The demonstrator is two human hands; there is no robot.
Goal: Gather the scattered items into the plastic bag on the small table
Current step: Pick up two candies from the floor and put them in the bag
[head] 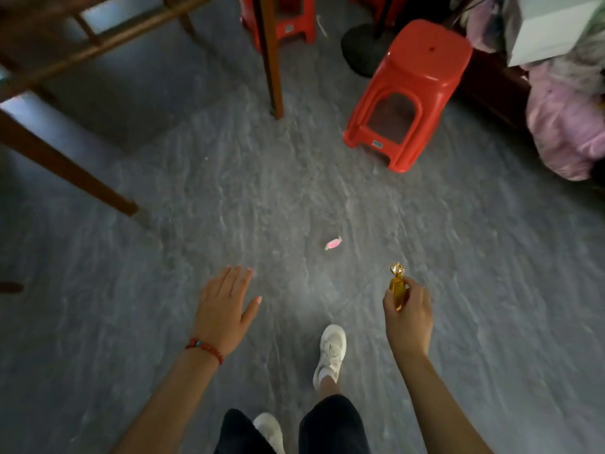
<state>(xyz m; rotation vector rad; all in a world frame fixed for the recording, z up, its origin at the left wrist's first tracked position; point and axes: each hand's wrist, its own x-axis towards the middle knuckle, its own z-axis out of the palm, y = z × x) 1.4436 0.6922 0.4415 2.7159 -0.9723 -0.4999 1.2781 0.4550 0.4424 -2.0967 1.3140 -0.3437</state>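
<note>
grey marbled floor (229,191) underfoot, with dark wooden table legs (273,57) at left and centre; red plastic stool (412,93) standing at upper right, second red stool (288,21) behind the leg, pink bundled fabric (569,126) at far right; pink wrapped candy (333,243) lying on bare floor ahead, between both hands, nothing blocking it; right hand (407,311) pinching gold wrapped candy (397,288); left hand (227,303) spread flat, holding nothing; white shoes (330,353) below; no bag in view
</note>
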